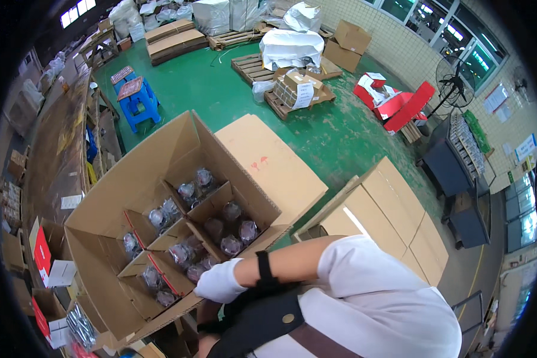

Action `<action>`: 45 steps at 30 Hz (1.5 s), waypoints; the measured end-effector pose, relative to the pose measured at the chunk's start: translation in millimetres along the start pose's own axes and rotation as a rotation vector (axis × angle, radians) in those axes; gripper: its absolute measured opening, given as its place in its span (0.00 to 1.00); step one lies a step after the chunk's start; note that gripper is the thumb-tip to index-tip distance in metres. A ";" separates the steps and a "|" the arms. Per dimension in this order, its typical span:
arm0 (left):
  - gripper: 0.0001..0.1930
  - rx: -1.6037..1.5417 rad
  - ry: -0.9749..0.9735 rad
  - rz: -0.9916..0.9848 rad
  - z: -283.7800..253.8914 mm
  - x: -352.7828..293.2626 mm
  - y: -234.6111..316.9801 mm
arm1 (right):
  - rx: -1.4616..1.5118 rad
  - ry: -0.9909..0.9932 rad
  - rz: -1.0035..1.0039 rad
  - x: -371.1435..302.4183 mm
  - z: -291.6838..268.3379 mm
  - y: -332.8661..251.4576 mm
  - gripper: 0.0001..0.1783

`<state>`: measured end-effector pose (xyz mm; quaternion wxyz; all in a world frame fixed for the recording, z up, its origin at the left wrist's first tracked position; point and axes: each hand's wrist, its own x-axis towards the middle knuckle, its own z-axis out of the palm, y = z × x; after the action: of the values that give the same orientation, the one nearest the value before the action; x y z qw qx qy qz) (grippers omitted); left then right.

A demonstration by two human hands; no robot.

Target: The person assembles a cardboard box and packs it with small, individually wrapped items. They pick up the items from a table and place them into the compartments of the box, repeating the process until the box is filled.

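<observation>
Blue stools (138, 102), wooden pallets (253, 67), red boxes (394, 101), standing fan (456, 83).

Wrapped items (221, 232) sit in box (101, 221) (closed box (388, 209) right).

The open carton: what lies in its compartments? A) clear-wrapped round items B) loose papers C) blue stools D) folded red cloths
A: the carton has cardboard dividers, and each compartment holds round items in shiny clear wrap; a white-gloved hand rests at its near edge.
</observation>
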<state>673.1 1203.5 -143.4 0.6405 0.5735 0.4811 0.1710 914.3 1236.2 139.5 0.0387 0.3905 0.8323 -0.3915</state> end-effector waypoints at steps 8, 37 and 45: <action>0.14 0.054 0.066 -0.051 27.4 3.1 -47.0 | -0.016 0.205 0.113 -27.4 53.1 -20.5 0.12; 0.17 1.326 0.308 0.107 -104.1 -38.3 99.8 | 0.113 -0.039 -0.090 38.8 196.9 101.0 0.13; 0.05 1.369 0.568 0.304 -89.4 -37.1 86.1 | -0.174 -0.123 0.555 -3.9 49.7 165.8 0.21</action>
<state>611.4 1250.3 -39.6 -0.0382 0.8372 0.5420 0.0618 1017.8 1264.3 3.5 0.2279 0.5739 0.7204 -0.3158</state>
